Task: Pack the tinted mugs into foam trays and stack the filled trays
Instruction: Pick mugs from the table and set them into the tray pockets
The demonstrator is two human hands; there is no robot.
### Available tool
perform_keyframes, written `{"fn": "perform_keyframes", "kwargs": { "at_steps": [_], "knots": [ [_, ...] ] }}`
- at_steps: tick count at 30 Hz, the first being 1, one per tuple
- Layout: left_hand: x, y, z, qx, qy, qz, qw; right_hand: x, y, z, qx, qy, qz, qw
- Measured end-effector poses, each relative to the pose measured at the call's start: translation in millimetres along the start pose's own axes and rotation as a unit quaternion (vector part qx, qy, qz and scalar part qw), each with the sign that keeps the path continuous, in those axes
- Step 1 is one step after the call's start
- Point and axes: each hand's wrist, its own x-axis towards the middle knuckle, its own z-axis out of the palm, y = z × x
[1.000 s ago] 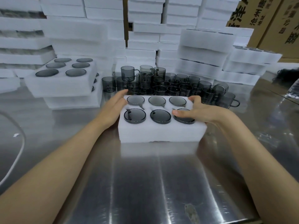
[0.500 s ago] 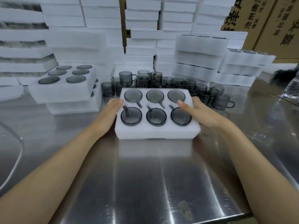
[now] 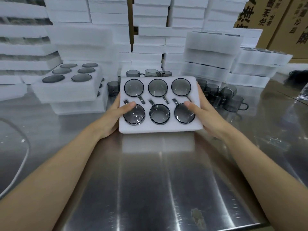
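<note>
both hands, left hand [image 3: 115, 117] and right hand [image 3: 206, 119], grip the filled foam tray [image 3: 160, 129] by its ends (thumbs on top), raised off the steel table [image 3: 150, 189]. looks like the stacking step; next it needs a level carry onto the tray stack [image 3: 70, 92] at left.

Packing area of a factory or warehouse: steel tabletop [image 3: 150, 189], white foam trays [image 3: 108, 19] stacked high along the back, printed cardboard cartons [image 3: 283, 22] at right, many loose tinted mugs [image 3: 221, 95] massed behind a filled tray [image 3: 160, 129].
</note>
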Motion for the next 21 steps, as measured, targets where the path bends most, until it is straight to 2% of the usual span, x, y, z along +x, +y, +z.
{"fn": "perform_keyframes", "kwargs": {
  "at_steps": [2,4,8,12,17,21],
  "knots": [
    [0,1,0,-0.002,0.003,-0.003,1.000,-1,1,2,0.005,0.016,0.008,1.000],
    [1,1,0,-0.003,0.003,-0.003,1.000,-2,1,1,-0.033,-0.002,0.016,0.999],
    [2,0,0,-0.008,-0.009,-0.001,1.000,-3,-1,-1,-0.032,0.007,0.080,0.996],
    [0,1,1,-0.007,0.004,0.004,1.000,-5,-1,6,-0.054,0.019,0.048,0.997],
    [-2,16,11,-0.030,0.096,0.114,0.988,-5,2,9,-0.065,0.032,-0.005,0.997],
    [0,50,3,-0.093,0.151,0.145,0.973,5,17,0,-0.024,0.115,0.021,0.993]
  ]
}}
